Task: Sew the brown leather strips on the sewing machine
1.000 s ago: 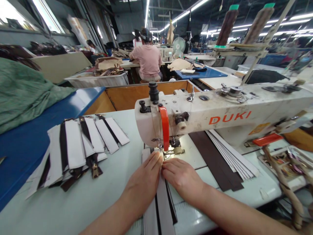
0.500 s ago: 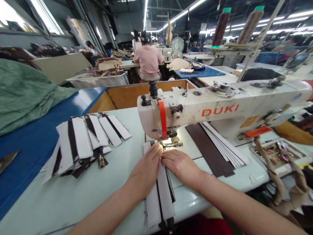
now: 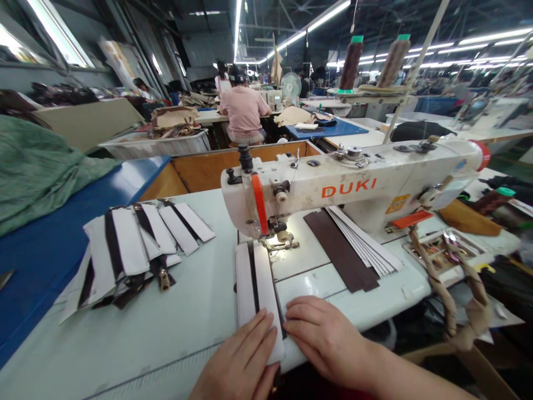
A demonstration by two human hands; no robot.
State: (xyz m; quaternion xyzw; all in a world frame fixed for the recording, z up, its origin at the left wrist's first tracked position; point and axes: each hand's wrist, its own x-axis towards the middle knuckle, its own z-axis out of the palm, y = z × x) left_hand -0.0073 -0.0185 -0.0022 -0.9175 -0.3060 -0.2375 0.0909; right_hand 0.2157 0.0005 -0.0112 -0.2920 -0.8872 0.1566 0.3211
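Observation:
A zipper piece (image 3: 262, 275), with pale strips along both sides of dark tape, lies lengthwise on the sewing machine's table, its far end by the presser foot (image 3: 282, 243). My left hand (image 3: 244, 355) rests over its near end, fingers stretched out flat on the pale strips; its thumb is mostly hidden. At the right edge, my right hand (image 3: 327, 336) touches the piece with its fingertips, fingers outstretched and slightly bent. The white sewing machine (image 3: 300, 191) stands just beyond, its lamp lit over the needle area.
Several similar zipper pieces (image 3: 129, 244) lie heaped at left. Right of the needle are dark brown strips (image 3: 341, 253) and fanned white strips (image 3: 364, 241). A small-parts tray (image 3: 447, 253) sits further right. Thread cones (image 3: 351, 64) stand behind, and a person in pink (image 3: 244, 108) sits ahead.
Both hands have moved back from the needle toward the near table edge. The zipper piece's far end now shows uncovered by the foot. The whole view has shifted slightly.

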